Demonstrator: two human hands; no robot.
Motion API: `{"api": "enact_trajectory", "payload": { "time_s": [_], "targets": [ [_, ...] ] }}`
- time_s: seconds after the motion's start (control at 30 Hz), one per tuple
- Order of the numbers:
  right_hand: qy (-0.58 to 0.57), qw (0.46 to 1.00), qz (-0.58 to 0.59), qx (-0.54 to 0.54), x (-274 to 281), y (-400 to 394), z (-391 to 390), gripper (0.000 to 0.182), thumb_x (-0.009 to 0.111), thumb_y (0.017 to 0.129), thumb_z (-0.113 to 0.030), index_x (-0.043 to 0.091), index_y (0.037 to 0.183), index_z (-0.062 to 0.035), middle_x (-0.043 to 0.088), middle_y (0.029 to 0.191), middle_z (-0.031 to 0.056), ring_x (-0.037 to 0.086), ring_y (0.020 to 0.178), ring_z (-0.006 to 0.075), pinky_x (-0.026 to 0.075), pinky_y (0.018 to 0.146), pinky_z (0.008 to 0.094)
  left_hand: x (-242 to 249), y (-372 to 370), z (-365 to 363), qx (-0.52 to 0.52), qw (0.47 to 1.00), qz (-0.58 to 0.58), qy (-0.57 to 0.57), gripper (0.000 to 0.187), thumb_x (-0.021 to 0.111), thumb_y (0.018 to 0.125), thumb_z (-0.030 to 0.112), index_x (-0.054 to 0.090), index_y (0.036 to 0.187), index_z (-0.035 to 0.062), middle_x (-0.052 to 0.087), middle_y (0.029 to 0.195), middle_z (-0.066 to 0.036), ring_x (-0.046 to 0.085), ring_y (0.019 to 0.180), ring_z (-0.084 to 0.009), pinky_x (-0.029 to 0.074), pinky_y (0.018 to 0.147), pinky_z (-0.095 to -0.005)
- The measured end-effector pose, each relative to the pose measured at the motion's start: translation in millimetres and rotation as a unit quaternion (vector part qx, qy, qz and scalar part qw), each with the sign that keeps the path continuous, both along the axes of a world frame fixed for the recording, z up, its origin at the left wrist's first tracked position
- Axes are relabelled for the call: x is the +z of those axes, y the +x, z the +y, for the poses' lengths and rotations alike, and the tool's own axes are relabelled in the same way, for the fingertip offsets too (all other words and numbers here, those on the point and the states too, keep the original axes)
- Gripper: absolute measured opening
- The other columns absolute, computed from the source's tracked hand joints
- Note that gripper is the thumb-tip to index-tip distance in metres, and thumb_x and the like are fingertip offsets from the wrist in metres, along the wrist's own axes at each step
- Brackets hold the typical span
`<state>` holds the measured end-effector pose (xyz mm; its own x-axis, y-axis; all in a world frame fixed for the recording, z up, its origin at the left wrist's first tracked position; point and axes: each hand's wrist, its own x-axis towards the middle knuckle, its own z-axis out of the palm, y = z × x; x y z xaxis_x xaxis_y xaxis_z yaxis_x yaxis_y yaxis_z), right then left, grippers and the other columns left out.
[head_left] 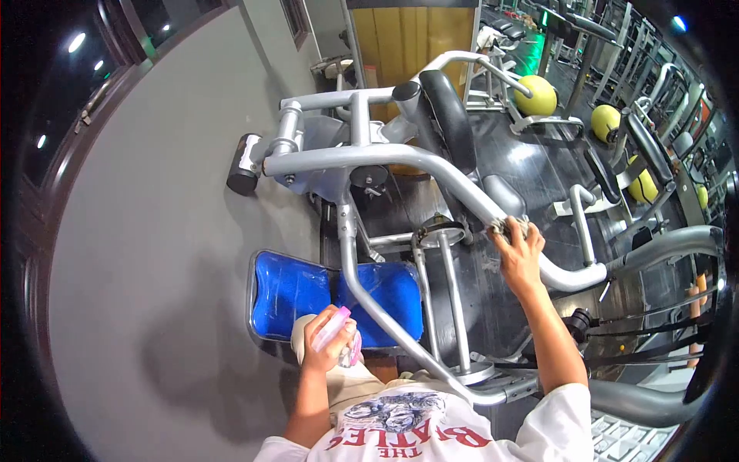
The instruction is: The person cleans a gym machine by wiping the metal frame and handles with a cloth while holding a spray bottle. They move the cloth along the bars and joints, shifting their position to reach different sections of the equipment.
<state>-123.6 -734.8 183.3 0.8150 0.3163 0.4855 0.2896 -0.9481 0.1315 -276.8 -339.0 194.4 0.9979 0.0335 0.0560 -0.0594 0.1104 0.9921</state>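
Low in the view, my left hand (329, 339) is wrapped round a pink and clear spray bottle (336, 329), held above my lap and in front of the blue seats. My right hand (520, 250) presses a crumpled greyish cloth (511, 226) onto the thick silver tube (431, 163) of a gym machine. The fingers are bent over the cloth and partly cover it. That tube curves from the machine's pivot at the upper left down to the right.
Two joined blue seats (380, 302) stand beside the grey wall (154, 231). A black pad (448, 119) rises behind the tube. Yellow balls (536, 95) and more gym machines stand at the upper right. Black cables (654, 339) run at the right, near my right arm.
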Motion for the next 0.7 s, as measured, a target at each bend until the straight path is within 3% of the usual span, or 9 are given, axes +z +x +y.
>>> {"api": "enact_trajectory", "payload": {
  "time_s": [0.1, 0.2, 0.23, 0.33, 0.5, 0.7],
  "targets": [
    [0.007, 0.999, 0.015, 0.031, 4, 40, 36, 0.045, 0.057, 0.083, -0.009, 0.061, 0.125, -0.0265, 0.045, 0.142, 0.0088, 0.041, 0.125, 0.0419, 0.035, 0.096, 0.0582, 2, -11, 7, 0.026, 0.999, 0.037, -0.01, 0.007, 0.064, 0.089, 0.002, 0.061, 0.093, -0.0019, 0.06, 0.082, -0.006, 0.059, 0.064, -0.0103, 0.048, 0.059, -0.0257],
    [0.023, 0.997, -0.016, 0.068, 0, 95, 74, 0.044, 0.058, 0.084, -0.01, 0.061, 0.124, -0.0271, 0.047, 0.141, 0.0081, 0.044, 0.12, 0.0403, 0.038, 0.09, 0.057, 5, -20, 12, 0.017, 0.999, -0.011, 0.043, 0.007, 0.065, 0.088, 0.003, 0.062, 0.092, -0.0023, 0.061, 0.084, -0.006, 0.06, 0.065, -0.01, 0.048, 0.061, -0.0252],
    [0.025, 0.998, -0.021, 0.055, 4, 110, 90, 0.043, 0.059, 0.083, -0.01, 0.062, 0.123, -0.0274, 0.047, 0.141, 0.0077, 0.045, 0.12, 0.0398, 0.04, 0.088, 0.0565, 2, -25, 14, 0.024, 0.996, -0.02, 0.083, 0.008, 0.067, 0.088, 0.004, 0.064, 0.091, -0.0027, 0.06, 0.085, -0.006, 0.06, 0.067, -0.0109, 0.048, 0.062, -0.0257],
    [0.028, 1.0, 0.003, 0.002, 14, 135, 127, 0.039, 0.059, 0.086, -0.012, 0.062, 0.122, -0.0282, 0.048, 0.14, 0.0064, 0.046, 0.121, 0.038, 0.043, 0.085, 0.0563, -2, -41, 12, 0.037, 0.998, -0.019, 0.048, 0.01, 0.069, 0.088, 0.005, 0.064, 0.091, -0.0029, 0.061, 0.087, -0.007, 0.06, 0.069, -0.0122, 0.048, 0.063, -0.0264],
    [-0.023, 0.999, -0.034, 0.027, 8, 118, 117, 0.036, 0.058, 0.088, -0.017, 0.063, 0.121, -0.0288, 0.049, 0.139, 0.0061, 0.046, 0.122, 0.0363, 0.041, 0.093, 0.0602, -5, -64, 16, 0.058, 0.998, 0.013, 0.027, 0.015, 0.07, 0.088, 0.009, 0.064, 0.092, -0.0037, 0.062, 0.084, -0.007, 0.061, 0.068, -0.0124, 0.048, 0.062, -0.0264],
    [-0.024, 0.999, 0.018, 0.018, 11, 39, 45, 0.034, 0.06, 0.085, -0.015, 0.068, 0.114, -0.0282, 0.048, 0.139, 0.0071, 0.046, 0.12, 0.037, 0.038, 0.094, 0.0549, -6, -69, 25, 0.08, 0.997, 0.009, -0.007, 0.012, 0.068, 0.088, 0.007, 0.063, 0.093, -0.0025, 0.061, 0.08, -0.006, 0.059, 0.063, -0.0104, 0.047, 0.059, -0.0251]
  ]
}}
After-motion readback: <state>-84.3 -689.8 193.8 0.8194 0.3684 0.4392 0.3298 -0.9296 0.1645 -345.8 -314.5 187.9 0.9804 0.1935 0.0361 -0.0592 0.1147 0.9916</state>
